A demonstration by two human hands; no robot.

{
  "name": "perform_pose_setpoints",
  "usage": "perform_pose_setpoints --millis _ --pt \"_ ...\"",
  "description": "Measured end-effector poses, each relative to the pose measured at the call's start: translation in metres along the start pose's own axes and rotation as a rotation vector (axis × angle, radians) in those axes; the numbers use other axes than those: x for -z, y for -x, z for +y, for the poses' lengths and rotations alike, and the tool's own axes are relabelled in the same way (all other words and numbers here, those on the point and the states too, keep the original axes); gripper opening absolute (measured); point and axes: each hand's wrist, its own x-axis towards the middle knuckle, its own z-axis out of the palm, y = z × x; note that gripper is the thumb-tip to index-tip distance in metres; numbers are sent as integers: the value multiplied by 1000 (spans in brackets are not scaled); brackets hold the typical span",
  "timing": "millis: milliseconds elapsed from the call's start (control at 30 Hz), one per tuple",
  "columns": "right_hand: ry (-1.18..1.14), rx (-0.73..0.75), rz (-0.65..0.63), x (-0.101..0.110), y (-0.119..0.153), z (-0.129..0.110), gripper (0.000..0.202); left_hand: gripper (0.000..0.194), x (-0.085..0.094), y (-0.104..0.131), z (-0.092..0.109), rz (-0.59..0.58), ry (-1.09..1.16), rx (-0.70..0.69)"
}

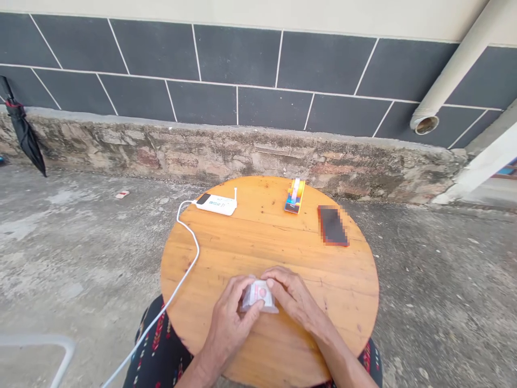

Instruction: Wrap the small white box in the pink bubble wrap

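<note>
A small white packet [260, 292] with pinkish-red print, wrapped in clear plastic, lies near the front of the round wooden table [258, 242]. My left hand [234, 315] grips its left side, thumb along the near edge and fingers at the far left corner. On the right, my right hand [291, 293] has its thumb and curled fingers on the packet's upper right part. Clear plastic sticks out at the packet's lower right edge. Parts of the packet are hidden under the fingers.
A white device [217, 204] with a cable [193, 258] sits at the table's back left. Toward the back are a yellow-and-blue tape dispenser [295, 196] and, farther right, a pixelated dark phone-like object [333, 226]. A black umbrella [25, 129] leans on the wall.
</note>
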Motion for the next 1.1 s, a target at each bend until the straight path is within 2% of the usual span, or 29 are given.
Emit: perform_pose_setpoints --millis 300,600,867,1100 --pt "-24 34 -98 2 -3 -7 33 29 -1 1 -3 -19 8 -8" --pt "-15 3 -62 -1 2 -2 31 29 -1 1 -2 -18 19 15" --pt "-73 -132 179 4 4 12 33 30 -1 2 -3 -10 17 20" --pt "-93 -97 70 2 6 6 32 33 -3 5 -7 10 4 5"
